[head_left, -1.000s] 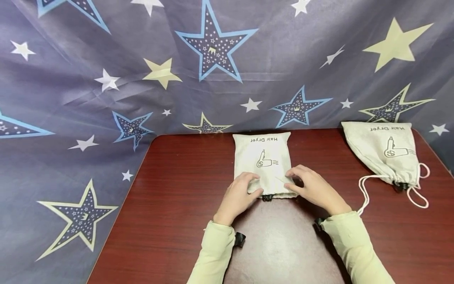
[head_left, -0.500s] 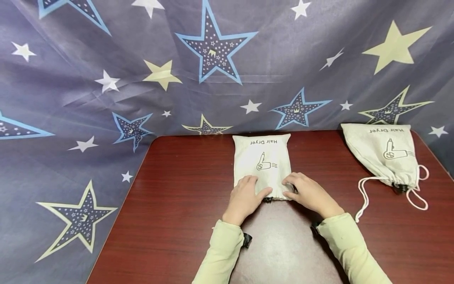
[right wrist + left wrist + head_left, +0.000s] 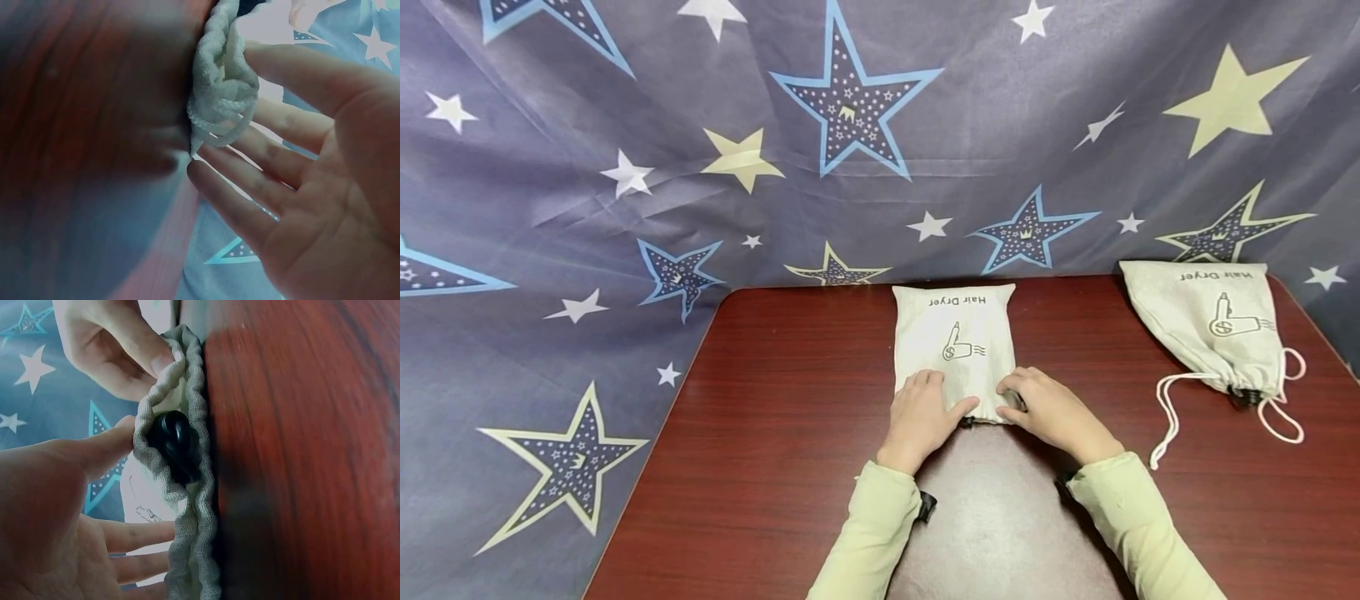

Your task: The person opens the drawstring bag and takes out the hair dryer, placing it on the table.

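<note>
A white cloth drawstring pouch (image 3: 962, 321), printed "Hair Dryer" with a dryer drawing, lies flat on the table, its mouth towards the person. My left hand (image 3: 921, 417) rests on its near left part, fingers nearly straight, thumb along the mouth. My right hand (image 3: 1048, 412) touches the near right corner with relaxed fingers and thumb. In the left wrist view the gathered mouth (image 3: 203, 534) gapes slightly around a glossy black looped piece (image 3: 175, 444). Looped white cord (image 3: 222, 115) bunches at the mouth's end in the right wrist view.
A second "Hair Dryer" pouch (image 3: 1213, 317) lies at the back right of the reddish-brown table (image 3: 760, 442), its mouth cinched and white cords (image 3: 1165, 417) trailing. Behind the table hangs a star-patterned cloth (image 3: 700, 100).
The left hand has shifted right and flattened onto the pouch, its thumb moving along the mouth. The right hand has moved slightly left and nearer the person. The pouch has barely moved.
</note>
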Action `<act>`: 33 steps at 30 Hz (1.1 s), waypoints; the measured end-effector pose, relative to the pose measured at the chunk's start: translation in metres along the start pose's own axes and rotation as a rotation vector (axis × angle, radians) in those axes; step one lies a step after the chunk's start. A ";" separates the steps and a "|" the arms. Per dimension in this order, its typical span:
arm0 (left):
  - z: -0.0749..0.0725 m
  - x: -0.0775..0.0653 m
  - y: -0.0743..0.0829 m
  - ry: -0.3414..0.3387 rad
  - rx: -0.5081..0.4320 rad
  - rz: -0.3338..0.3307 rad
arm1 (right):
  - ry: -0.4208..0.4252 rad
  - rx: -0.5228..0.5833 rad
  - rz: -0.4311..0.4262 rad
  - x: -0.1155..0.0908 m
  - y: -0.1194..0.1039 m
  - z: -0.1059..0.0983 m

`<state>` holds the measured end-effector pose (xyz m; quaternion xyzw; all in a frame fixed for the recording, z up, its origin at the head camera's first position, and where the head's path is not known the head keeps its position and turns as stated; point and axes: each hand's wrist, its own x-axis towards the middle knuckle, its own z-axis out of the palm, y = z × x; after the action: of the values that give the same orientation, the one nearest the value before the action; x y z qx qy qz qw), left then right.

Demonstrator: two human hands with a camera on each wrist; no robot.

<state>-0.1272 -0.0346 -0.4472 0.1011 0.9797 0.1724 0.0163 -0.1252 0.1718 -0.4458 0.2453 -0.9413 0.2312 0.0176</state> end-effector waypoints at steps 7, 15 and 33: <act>0.000 0.004 -0.010 -0.035 -0.042 0.011 | -0.008 0.001 0.013 -0.002 -0.003 0.000; -0.002 0.006 -0.019 -0.049 -0.129 0.039 | 0.016 0.006 0.000 -0.004 -0.006 0.001; -0.007 -0.005 -0.028 -0.034 -0.143 0.039 | 0.106 0.012 0.045 0.038 0.027 -0.038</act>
<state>-0.1278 -0.0637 -0.4499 0.1215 0.9624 0.2403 0.0370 -0.1746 0.1923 -0.4177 0.2114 -0.9430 0.2498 0.0608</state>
